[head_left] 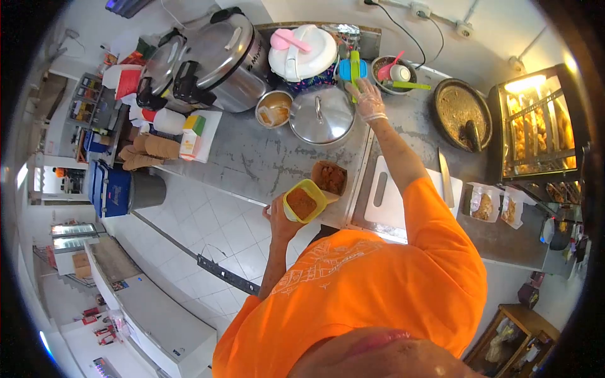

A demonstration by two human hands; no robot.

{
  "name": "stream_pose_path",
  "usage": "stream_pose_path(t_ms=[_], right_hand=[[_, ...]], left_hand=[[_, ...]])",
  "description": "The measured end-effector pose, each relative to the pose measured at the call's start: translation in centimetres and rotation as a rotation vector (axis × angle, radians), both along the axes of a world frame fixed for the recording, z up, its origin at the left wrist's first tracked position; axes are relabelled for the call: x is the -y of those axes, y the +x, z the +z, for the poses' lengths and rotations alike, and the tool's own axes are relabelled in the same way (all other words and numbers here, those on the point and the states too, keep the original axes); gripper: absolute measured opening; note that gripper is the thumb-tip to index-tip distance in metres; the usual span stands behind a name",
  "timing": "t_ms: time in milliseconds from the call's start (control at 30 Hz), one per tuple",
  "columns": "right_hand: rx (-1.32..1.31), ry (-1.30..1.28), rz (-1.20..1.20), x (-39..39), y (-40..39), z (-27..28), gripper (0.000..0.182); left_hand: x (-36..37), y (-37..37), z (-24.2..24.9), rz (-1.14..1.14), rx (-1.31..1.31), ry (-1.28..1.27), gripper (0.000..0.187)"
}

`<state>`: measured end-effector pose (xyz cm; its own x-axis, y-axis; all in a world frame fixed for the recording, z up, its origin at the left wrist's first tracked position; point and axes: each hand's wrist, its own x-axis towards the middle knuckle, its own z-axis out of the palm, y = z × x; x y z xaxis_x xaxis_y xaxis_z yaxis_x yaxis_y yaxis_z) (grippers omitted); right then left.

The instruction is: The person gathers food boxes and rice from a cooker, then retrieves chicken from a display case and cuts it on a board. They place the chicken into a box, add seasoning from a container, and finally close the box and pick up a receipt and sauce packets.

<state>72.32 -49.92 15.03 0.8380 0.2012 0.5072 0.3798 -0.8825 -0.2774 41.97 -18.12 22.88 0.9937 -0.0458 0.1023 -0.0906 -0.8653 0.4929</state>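
My left hand point(282, 220) is wrapped round a yellow-green container point(314, 213) filled with orange-brown powder, held over the counter's front edge. Beside it stands an open brown paper box point(330, 177) with reddish-brown food inside. My right hand point(367, 101), in a clear plastic glove, reaches to the back of the counter. Its fingers are at a green handle point(355, 66) near a blue container point(345, 70); whether they grip it is hard to tell. Just left of that hand is a lidded steel pot point(322, 115).
Large pressure cookers point(217, 60) stand at the back left. A metal bowl point(273, 109) is beside the lidded pot. On the right are a white cutting board point(386, 195), a knife point(445, 179), a dark round dish point(462, 113) and a lit food warmer point(539, 126).
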Motion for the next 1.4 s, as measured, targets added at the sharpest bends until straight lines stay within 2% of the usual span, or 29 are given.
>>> stream_pose_path(t_ms=[67, 100, 167, 200, 267, 333, 400, 533, 600, 633, 667, 700, 733, 767, 800, 867, 900, 933, 967, 1000, 1033, 1067, 1133, 1200, 1267, 1300, 1333, 1367, 1400], right_hand=[[0.113, -0.209, -0.146, 0.3, -1.8, 1.8, 0.05], [0.091, -0.215, -0.159, 0.9, -2.5, 2.2, 0.05], [-0.001, -0.079, -0.459, 2.7, -5.1, 3.0, 0.053], [-0.032, -0.094, -0.486, 4.4, -7.1, 4.0, 0.053], [-1.1, -0.062, -0.65, 7.0, -11.4, 7.8, 0.068], [-1.182, -0.067, -0.741, 9.2, -15.2, 4.5, 0.085], [-1.172, -0.153, -0.771, 8.0, -18.1, 4.7, 0.097], [-0.965, -0.158, -0.801, 8.3, -19.4, -1.4, 0.096], [-0.843, -0.038, -0.722, 8.7, -19.2, -1.7, 0.088], [-0.776, 0.025, -0.771, 9.5, -18.7, -2.5, 0.067], [-0.763, 0.017, -0.771, 10.4, -18.6, -2.0, 0.067], [-0.46, 0.518, -0.747, 11.2, -18.6, -1.1, 0.057], [-0.137, 0.999, -0.672, 11.8, -18.6, -0.1, 0.047], [-0.112, 1.343, -0.593, 12.0, -18.2, 2.5, 0.034], [-0.312, 1.267, -0.729, 12.0, -17.9, 6.4, 0.034], [-0.016, -0.047, -0.57, 15.8, -16.7, -0.1, 0.035], [-0.482, 0.051, -0.571, 15.7, -14.8, 0.9, 0.04], [-0.66, -0.287, -0.52, 14.3, -13.9, 2.8, 0.043], [-0.17, -0.462, -0.456, 14.6, -13.6, -2.3, 0.034], [-0.558, 0.391, -0.71, 10.3, -13.2, 5.2, 0.033], [-0.388, 0.331, -0.66, 10.1, -12.5, 3.0, 0.036], [-0.465, 0.302, -0.706, 10.0, -11.2, -0.1, 0.033], [-0.331, 0.257, -0.72, 7.7, -11.4, 0.9, 0.031], [-0.401, 0.174, -0.701, 6.5, -11.5, 3.8, 0.032], [-0.465, 0.094, -0.691, 5.2, -12.2, 6.8, 0.035], [-0.46, -0.081, -0.601, 4.4, -13.0, 8.1, 0.04], [-0.452, -0.253, -0.508, 3.6, -13.5, 9.1, 0.047], [-0.666, -0.144, -0.574, 2.3, -13.3, 9.8, 0.061], [-0.669, -0.142, -0.569, 2.0, -13.3, 9.4, 0.061]], left_hand=[[-0.3, -0.4, -0.3, 0.021, -0.035, -0.005, 0.09], [-0.6, -0.3, -0.5, 0.005, -0.055, -0.008, 0.09], [-1.1, 0.2, -0.8, -0.009, -0.018, -0.014, 0.088], [-1.3, 0.5, -0.9, -0.037, -0.049, -0.021, 0.088], [-0.5, 1.5, 0.5, -0.066, 0.103, -0.044, 0.087], [1.1, 3.0, 2.0, -0.102, 0.117, -0.117, 0.083], [2.5, 4.6, 2.3, -0.253, 0.217, -0.156, 0.084], [7.1, 8.4, 3.6, -0.412, 0.222, -0.237, 0.083], [10.5, 9.9, 4.2, -0.485, 0.11, -0.33, 0.08], [12.3, 10.7, 3.8, -0.485, 0.116, -0.336, 0.08], [14.2, 11.7, 3.2, -0.478, -0.015, -0.572, 0.081], [16.1, 12.9, 2.5, -0.465, -0.144, -0.809, 0.083], [17.8, 14.2, 1.0, -0.46, -0.131, -0.821, 0.083], [19.5, 15.5, -1.5, -0.438, -0.183, -0.844, 0.086], [20.8, 16.5, -3.8, -0.418, -0.24, -0.868, 0.088], [23.0, 18.3, -6.9, -0.425, -0.218, -0.776, 0.09], [24.0, 19.0, -7.9, -0.426, -0.202, -0.667, 0.093], [24.7, 19.3, -8.3, -0.427, -0.192, -0.683, 0.093], [25.0, 19.3, -8.4, -0.456, -0.229, -0.669, 0.094], [25.4, 19.6, -9.0, -0.48, -0.263, -0.656, 0.095], [26.1, 20.6, -12.5, -0.487, -0.228, -0.679, 0.097], [26.3, 20.9, -12.0, -0.471, -0.217, -0.689, 0.097], [25.8, 20.2, -10.0, -0.429, -0.308, -0.521, 0.103], [25.9, 19.5, -9.6, -0.295, -0.364, -0.41, 0.105], [25.8, 19.7, -11.6, -0.302, -0.18, -0.303, 0.099], [25.3, 20.1, -11.6, -0.296, -0.181, -0.303, 0.099], [24.3, 20.6, -11.5, -0.422, -0.384, -0.204, 0.096], [23.2, 21.1, -11.2, -0.546, -0.586, -0.101, 0.093], [21.6, 20.3, -8.2, -0.536, -0.552, -0.106, 0.087]])
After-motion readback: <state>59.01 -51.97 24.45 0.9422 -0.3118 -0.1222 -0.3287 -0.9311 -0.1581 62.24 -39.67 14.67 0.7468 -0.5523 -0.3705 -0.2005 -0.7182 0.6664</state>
